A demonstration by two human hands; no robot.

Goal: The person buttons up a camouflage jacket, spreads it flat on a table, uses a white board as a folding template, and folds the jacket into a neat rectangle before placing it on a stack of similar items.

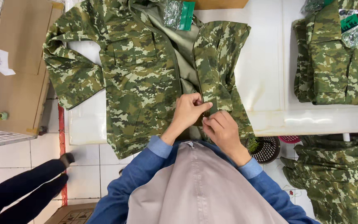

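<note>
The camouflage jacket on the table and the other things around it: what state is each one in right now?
Camouflage jacket: spread flat on the white table, front open, lining showing.
Left hand: pinching the jacket's front edge.
Right hand: pinching the same edge, close beside the left.
Folded jacket: fastened, lying at the table's right end.
Green-topped plastic packet: crumpled, lying at the open collar.
Cardboard box: flaps taped shut.
</note>
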